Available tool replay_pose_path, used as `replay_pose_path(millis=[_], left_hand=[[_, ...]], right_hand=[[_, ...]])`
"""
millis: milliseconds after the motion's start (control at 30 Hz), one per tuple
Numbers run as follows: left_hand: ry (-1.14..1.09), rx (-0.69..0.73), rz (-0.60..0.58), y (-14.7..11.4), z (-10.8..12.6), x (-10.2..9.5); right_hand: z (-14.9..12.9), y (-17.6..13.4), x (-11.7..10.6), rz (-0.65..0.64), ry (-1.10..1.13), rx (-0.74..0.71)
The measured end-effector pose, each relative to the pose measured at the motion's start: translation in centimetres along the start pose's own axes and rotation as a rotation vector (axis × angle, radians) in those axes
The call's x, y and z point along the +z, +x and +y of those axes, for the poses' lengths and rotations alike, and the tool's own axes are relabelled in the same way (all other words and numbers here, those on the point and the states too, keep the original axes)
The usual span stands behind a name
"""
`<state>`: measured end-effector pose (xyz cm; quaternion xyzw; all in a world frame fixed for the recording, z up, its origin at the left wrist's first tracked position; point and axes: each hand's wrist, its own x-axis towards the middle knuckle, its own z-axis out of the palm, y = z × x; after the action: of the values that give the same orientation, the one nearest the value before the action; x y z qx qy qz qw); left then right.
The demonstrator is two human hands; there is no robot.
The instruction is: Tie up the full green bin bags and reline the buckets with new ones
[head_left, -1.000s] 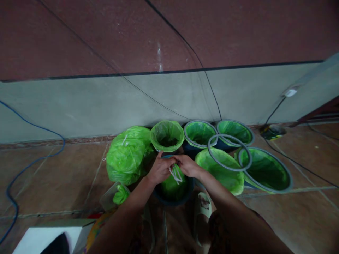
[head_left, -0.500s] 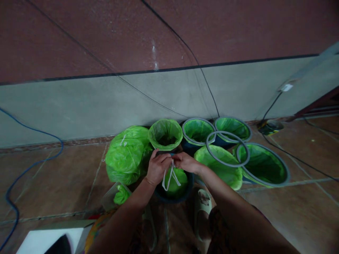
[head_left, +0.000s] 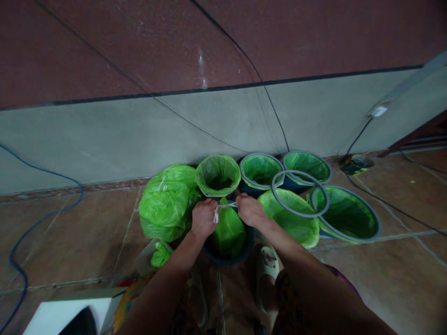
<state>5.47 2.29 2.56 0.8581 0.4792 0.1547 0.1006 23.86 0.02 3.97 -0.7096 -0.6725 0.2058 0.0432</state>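
A green garbage bag [head_left: 228, 232] sits in a dark blue bin [head_left: 248, 250] between my feet, its gathered top pulled up. My left hand [head_left: 204, 217] is closed on one side of the bag's white drawstring [head_left: 227, 205], with a loose end hanging below the fingers. Opposite it, my right hand [head_left: 250, 210] grips the other side. The string is stretched taut between both fists across the bag's neck. Just beyond my hands stands a bin lined with a pale green bag [head_left: 218, 177].
Tied full green bags [head_left: 164, 204] lie to the left, beside a clear container [head_left: 145, 256] with green plastic. Several lined bins, including one at the right [head_left: 349, 216], stand by the wall. A loose grey ring [head_left: 326, 204] rests on them. A blue cable [head_left: 49, 172] crosses the left floor.
My hands have moved apart from close together over the bag. The white drawstring, which hung in loops, is now pulled tight between them, and the bag's top stands gathered to a point.
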Motion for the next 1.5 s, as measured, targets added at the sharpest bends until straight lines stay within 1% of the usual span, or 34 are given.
replay_pose_path(millis=[33, 100, 133, 200, 300, 400, 433, 467, 567, 667, 767, 867, 933, 1000, 1067, 1167, 1200, 1267, 1333, 1400, 1500], left_hand=[[-0.022, -0.073, -0.018, 0.0, -0.2, 0.1], [-0.13, -0.248, -0.041, 0.2, -0.6, 0.3], [-0.235, -0.337, -0.053, 0.4, -0.8, 0.4], [-0.482, -0.469, -0.077, 0.9, -1.0, 0.5], [-0.872, -0.57, -0.093, 1.3, -0.8, 0.7], [-1.263, -0.66, -0.096, 1.3, -0.1, 1.1], [-1.36, -0.686, -0.098, 1.3, 0.2, 1.2], [-1.413, -0.705, -0.094, 1.2, 0.4, 1.3], [-1.458, -0.719, -0.073, 1.1, 0.7, 1.4], [-1.468, -0.654, -0.114, 1.1, 0.7, 1.2], [-1.412, -0.492, -0.215, 1.1, 0.8, 1.0], [-1.244, -0.324, -0.288, 1.0, 0.9, 1.0], [-1.158, -0.277, -0.281, 1.0, 1.0, 1.1], [-1.126, -0.249, -0.253, 1.1, 1.1, 1.1], [-1.131, -0.22, -0.237, 1.2, 1.1, 1.2], [-1.174, -0.192, -0.236, 1.3, 1.1, 1.4], [-1.189, -0.195, -0.227, 1.4, 1.0, 1.5], [-1.212, -0.243, -0.194, 1.4, 1.0, 1.6], [-1.24, -0.355, -0.149, 1.3, 1.0, 1.7], [-1.298, -0.489, -0.126, 1.3, 1.0, 1.6], [-1.421, -0.64, -0.111, 1.1, 1.0, 1.3]], right_hand=[[0.1, -0.1, 0.0, -0.008, -0.044, 0.052], [0.4, -0.2, -0.1, -0.01, -0.051, 0.122], [0.5, -0.1, -0.1, -0.01, -0.025, 0.131], [0.7, 0.2, -0.2, -0.021, 0.045, 0.093], [0.8, 0.8, -0.1, -0.056, 0.247, 0.005], [0.8, 1.0, 0.3, -0.065, 0.562, -0.056], [0.8, 1.0, 0.4, -0.074, 0.64, -0.071], [0.8, 0.9, 0.4, -0.086, 0.699, -0.084], [0.5, 0.5, 0.3, -0.109, 0.75, -0.112], [0.2, 0.3, 0.1, -0.091, 0.716, -0.163], [0.1, 0.2, 0.0, -0.047, 0.678, -0.226], [-0.1, 0.3, -0.2, -0.011, 0.697, -0.28], [-0.2, 0.4, -0.1, -0.013, 0.794, -0.254], [-0.3, 0.5, 0.1, -0.039, 0.916, -0.162], [-0.4, 0.7, 0.6, -0.094, 1.01, -0.072], [-0.3, 1.0, 1.5, -0.178, 1.07, -0.043], [-0.3, 1.1, 1.8, -0.175, 1.068, -0.04], [-0.1, 1.3, 1.9, -0.123, 1.045, -0.005], [0.1, 1.4, 1.7, -0.055, 1.043, 0.046], [0.0, 1.3, 1.2, -0.021, 1.073, 0.078], [-0.3, 0.7, 0.5, -0.075, 1.085, 0.046]])
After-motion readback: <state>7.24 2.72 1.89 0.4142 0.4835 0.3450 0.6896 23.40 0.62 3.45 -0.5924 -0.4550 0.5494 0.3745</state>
